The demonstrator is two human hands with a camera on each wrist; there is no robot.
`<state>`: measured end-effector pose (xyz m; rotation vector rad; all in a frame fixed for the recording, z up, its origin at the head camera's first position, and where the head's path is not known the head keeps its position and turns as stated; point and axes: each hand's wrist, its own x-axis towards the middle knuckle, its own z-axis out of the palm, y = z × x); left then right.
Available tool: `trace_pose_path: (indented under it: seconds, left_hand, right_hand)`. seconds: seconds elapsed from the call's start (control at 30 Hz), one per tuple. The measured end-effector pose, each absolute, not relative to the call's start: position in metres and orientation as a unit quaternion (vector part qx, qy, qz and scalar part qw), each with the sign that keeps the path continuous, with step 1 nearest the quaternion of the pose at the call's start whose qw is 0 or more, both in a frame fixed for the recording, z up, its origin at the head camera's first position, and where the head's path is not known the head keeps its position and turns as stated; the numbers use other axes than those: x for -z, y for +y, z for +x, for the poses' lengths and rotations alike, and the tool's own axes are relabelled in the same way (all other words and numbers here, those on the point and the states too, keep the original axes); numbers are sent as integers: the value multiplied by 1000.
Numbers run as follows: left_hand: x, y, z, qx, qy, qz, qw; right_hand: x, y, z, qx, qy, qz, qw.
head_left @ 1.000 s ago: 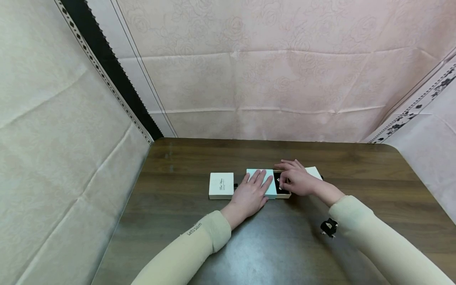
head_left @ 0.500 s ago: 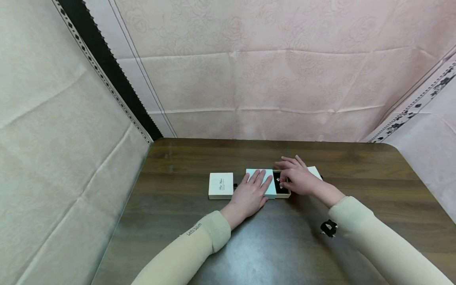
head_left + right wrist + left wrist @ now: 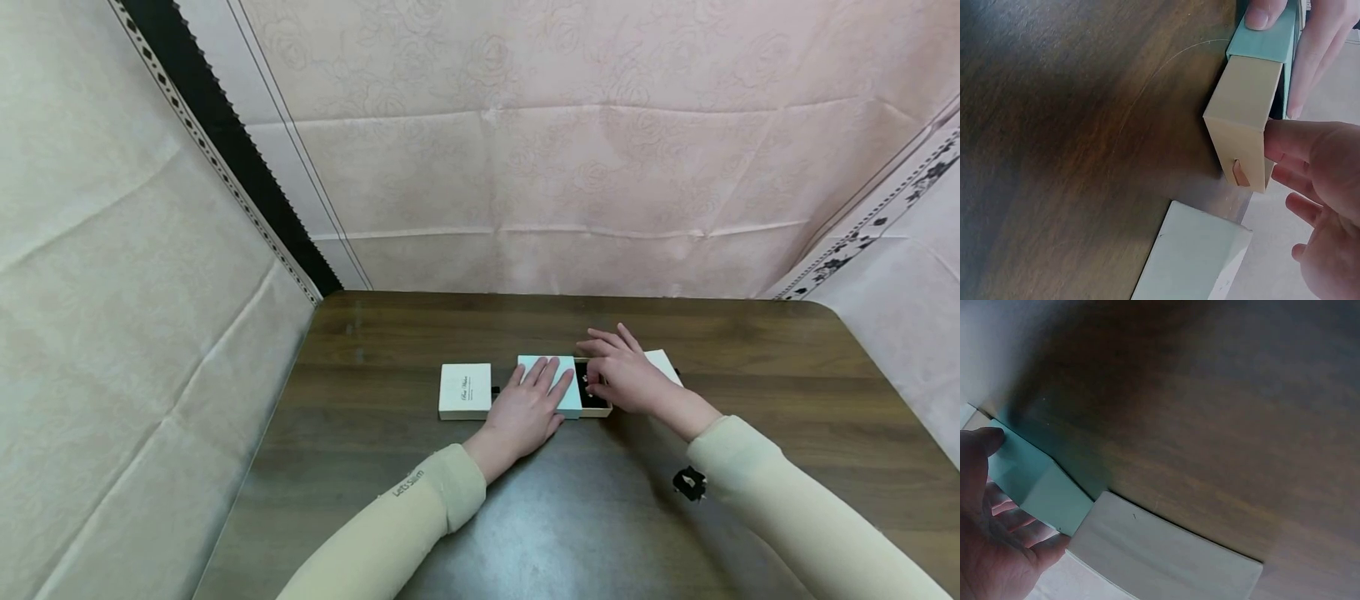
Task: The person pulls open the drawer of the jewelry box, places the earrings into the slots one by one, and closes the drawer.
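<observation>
My left hand (image 3: 521, 412) lies with straight fingers over a turquoise box sleeve (image 3: 572, 406). Its thumb rests along the near side of the sleeve, as the right wrist view shows. From the sleeve's right end a cream drawer (image 3: 1244, 87) with a small ribbon tab sticks out. Black lining shows inside it, with small silvery jewellery pieces (image 3: 587, 379). My right hand (image 3: 626, 379) reaches over the drawer's rim, thumb and index finger bent down into it, the other fingers raised. The fingertips are partly hidden, so I cannot tell whether they pinch a piece.
A white lettered box (image 3: 465, 392) with a black tab stands just left of the sleeve. Another white box (image 3: 662, 364) sits to the right, partly behind my right hand. All rest on a brown wooden table (image 3: 420, 329) with pale cloth hung around it.
My right hand shifts only slightly over the drawer, its raised fingers lifting and moving a little left. The left hand and the boxes stay in place.
</observation>
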<state>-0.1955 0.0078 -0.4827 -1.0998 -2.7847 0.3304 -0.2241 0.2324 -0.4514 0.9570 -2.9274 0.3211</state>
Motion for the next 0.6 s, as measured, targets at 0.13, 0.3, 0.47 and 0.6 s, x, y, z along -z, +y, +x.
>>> trace_pose_path:
  seconds: [0.13,0.3,0.47,0.6]
  left_hand:
    - [483,8,-196,-110,-923,-364,64]
    - [484,8,-196,-110,-923,-364,67]
    - [483,8,-196,-108,-922,-364,71]
    - [482,7,-195,-105,-923,-363,69]
  right_hand:
    - [450,233,-223,-107,-944,311,28]
    - [444,238,-221,-129,-941,309,45]
    - [435,246,-218,-144,-943,296,53]
    - [429,253,-216,-151,-943,291,56]
